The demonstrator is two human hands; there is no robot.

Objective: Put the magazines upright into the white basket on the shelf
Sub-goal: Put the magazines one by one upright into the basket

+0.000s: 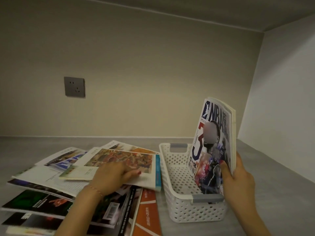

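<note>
A white perforated basket (172,183) with grey handles stands on the grey shelf, right of centre. An NBA magazine (213,133) stands upright inside it against the right wall, and my right hand (237,181) grips its right edge with the thumb on the cover. Left of the basket lies a loose pile of magazines (51,181), fanned out flat. My left hand (112,176) rests on the top one, a magazine with a painting on its cover (122,159), with its fingers curled over that magazine's near edge.
The shelf is a recess with a beige back wall, a side wall close on the right and a ceiling above. A grey power socket (74,87) sits on the back wall at left. An orange magazine (147,213) pokes out beside the basket.
</note>
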